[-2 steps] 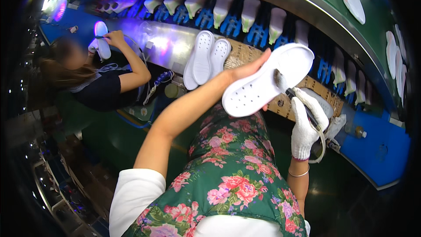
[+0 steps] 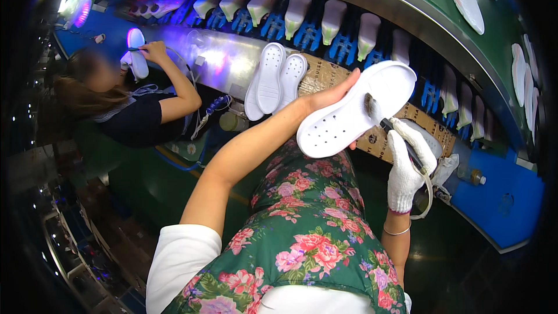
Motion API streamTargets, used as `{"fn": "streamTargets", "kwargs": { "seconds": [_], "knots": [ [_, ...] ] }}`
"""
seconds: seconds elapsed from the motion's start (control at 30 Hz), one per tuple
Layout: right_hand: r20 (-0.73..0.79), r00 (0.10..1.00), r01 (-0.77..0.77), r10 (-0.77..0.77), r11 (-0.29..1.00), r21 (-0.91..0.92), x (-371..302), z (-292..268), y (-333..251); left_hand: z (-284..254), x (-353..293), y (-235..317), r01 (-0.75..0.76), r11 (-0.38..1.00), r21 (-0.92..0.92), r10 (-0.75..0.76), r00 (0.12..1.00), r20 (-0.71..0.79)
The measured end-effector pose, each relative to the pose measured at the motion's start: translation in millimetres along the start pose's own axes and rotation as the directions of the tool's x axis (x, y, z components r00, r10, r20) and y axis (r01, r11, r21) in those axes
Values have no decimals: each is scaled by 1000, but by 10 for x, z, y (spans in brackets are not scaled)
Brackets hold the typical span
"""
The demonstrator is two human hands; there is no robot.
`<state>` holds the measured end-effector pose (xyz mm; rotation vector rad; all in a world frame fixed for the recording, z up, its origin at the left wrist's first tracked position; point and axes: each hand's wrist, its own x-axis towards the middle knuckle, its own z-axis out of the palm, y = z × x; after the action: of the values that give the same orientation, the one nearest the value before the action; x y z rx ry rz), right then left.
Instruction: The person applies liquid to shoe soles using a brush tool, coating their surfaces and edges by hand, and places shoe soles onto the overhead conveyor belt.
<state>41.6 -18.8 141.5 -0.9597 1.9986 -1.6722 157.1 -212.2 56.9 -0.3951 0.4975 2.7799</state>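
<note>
My bare left hand (image 2: 332, 96) is closed around the edge of a white shoe sole (image 2: 334, 125), holding it tilted over my lap with its perforated inner face up. Small holes show at the near, lower-left end. My right hand (image 2: 405, 170), in a white knitted glove, grips a brush (image 2: 387, 124) with a dark handle. A pale tube hangs from the back of that handle. The brush's dark bristles touch the middle of the sole, near its right side. Part of my left hand is hidden beneath the sole.
More white soles (image 2: 271, 78) lie on the metal bench left of my hands. Cardboard (image 2: 318, 72) covers the bench edge. Behind runs a row of shoe lasts (image 2: 297, 14) on blue holders. A co-worker (image 2: 131, 107) at left handles another sole. A bottle (image 2: 474, 175) stands at right.
</note>
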Motion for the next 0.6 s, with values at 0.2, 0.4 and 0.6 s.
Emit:
{"fn": "streamTargets", "kwargs": {
  "seconds": [0.2, 0.4, 0.6],
  "knots": [
    [160, 925, 369, -344, 915, -164, 84, 30, -8, 120, 13, 230, 19, 972, 236, 5, 995, -103],
    [457, 779, 545, -430, 824, -154, 165, 50, -213, 210, 118, 501, -56, 703, 709, 348, 897, -274],
    [496, 746, 549, -445, 832, -79, 87, 16, -217, 440, 125, 570, 189, 461, 867, 386, 837, -388]
  ]
}}
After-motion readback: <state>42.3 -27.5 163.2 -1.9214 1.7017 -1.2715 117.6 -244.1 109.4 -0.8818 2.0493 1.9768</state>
